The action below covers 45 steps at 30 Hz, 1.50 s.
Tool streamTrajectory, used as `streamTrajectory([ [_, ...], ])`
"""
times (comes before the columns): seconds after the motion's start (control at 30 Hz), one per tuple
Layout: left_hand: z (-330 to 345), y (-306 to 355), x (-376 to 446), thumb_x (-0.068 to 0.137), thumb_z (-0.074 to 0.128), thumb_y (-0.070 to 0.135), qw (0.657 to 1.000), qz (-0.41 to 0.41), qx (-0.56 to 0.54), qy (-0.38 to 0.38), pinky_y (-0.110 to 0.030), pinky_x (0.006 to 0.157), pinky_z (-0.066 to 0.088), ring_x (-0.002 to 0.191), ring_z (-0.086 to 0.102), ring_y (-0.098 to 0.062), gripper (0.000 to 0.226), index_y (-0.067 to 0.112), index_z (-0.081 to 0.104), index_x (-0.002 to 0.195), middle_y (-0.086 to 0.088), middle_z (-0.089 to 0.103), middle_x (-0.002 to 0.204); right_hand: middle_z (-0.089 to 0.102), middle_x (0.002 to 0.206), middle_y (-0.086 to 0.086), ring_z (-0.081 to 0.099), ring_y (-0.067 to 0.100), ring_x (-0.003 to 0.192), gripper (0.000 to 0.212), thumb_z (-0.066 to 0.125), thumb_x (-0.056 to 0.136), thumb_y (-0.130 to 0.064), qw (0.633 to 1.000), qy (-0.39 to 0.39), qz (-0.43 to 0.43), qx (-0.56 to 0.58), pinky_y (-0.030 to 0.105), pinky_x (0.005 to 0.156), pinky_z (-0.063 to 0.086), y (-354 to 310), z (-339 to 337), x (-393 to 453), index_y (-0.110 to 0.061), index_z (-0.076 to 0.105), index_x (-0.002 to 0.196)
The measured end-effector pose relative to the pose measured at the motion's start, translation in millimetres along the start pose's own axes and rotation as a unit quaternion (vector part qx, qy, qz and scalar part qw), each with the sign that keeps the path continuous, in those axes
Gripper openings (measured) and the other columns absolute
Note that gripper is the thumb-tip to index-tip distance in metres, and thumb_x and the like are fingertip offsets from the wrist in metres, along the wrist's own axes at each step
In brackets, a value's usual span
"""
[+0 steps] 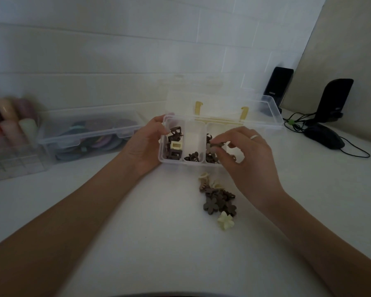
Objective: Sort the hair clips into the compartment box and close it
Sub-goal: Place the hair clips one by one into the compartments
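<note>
— So where are we standing in the sorting?
— Mid-sort: our right hand [247,155] is pinching a brown flower clip [216,145] over the right compartment of the clear plastic compartment box [181,162], whose lid is standing open. Our left hand [147,144] is gripping the box's left wall.
— And next?
— We are judging a release, then reaching for the matte flower-shaped clips [220,200] piled on the white table [137,221] just before the box
</note>
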State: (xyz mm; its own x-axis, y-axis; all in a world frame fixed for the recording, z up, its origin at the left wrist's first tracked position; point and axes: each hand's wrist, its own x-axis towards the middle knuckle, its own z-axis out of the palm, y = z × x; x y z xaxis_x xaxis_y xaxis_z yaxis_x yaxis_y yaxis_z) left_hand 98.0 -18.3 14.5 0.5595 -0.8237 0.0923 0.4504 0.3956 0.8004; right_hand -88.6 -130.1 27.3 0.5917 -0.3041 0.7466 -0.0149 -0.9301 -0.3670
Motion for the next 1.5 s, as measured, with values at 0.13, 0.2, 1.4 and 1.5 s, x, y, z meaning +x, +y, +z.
streamTrajectory([
  [0.13, 1, 0, -1, 0.063, 0.048, 0.002, 1.000, 0.002, -0.002, 0.002, -0.030, 0.065, 0.057, 0.081, 0.062, -0.019, 0.040, 0.019, 0.062, 0.097, -0.002, 0.064, 0.092, 0.068, 0.093, -0.016, 0.057, 0.013, 0.095, 0.008, 0.069, 0.083, -0.023, 0.995, -0.044, -0.004, -0.092, 0.028, 0.085, 0.030, 6, 4, -2, -0.029, 0.068, 0.088],
  [0.2, 1, 0, -1, 0.064, 0.049, 0.002, 1.000, 0.002, 0.000, 0.000, -0.030, 0.066, 0.057, 0.082, 0.062, -0.019, 0.040, 0.019, 0.063, 0.097, -0.002, 0.063, 0.092, 0.068, 0.095, -0.015, 0.056, 0.013, 0.096, 0.003, 0.067, 0.084, -0.027, 0.994, -0.046, -0.001, -0.099, 0.027, 0.084, 0.028, 7, 4, -1, -0.028, 0.070, 0.086],
  [1.4, 3, 1, -2, 0.056, 0.054, 0.001, 1.000, 0.000, 0.011, 0.003, -0.028, 0.066, 0.056, 0.081, 0.061, -0.019, 0.045, 0.019, 0.062, 0.097, -0.002, 0.063, 0.091, 0.049, 0.054, -0.037, 0.048, -0.013, 0.055, 0.033, 0.078, 0.064, -0.051, 0.876, -0.481, 0.036, -0.024, 0.015, 0.052, 0.028, -24, -45, 16, -0.038, 0.068, 0.093],
  [1.5, 3, 1, -2, 0.062, 0.048, 0.003, 1.000, 0.003, 0.010, 0.003, -0.028, 0.065, 0.056, 0.080, 0.062, -0.019, 0.040, 0.019, 0.061, 0.096, -0.002, 0.063, 0.090, 0.055, 0.058, -0.036, 0.051, -0.013, 0.060, 0.023, 0.076, 0.071, -0.043, 0.880, -0.474, 0.009, -0.026, 0.010, 0.052, 0.035, -28, -42, 14, -0.038, 0.069, 0.092],
])
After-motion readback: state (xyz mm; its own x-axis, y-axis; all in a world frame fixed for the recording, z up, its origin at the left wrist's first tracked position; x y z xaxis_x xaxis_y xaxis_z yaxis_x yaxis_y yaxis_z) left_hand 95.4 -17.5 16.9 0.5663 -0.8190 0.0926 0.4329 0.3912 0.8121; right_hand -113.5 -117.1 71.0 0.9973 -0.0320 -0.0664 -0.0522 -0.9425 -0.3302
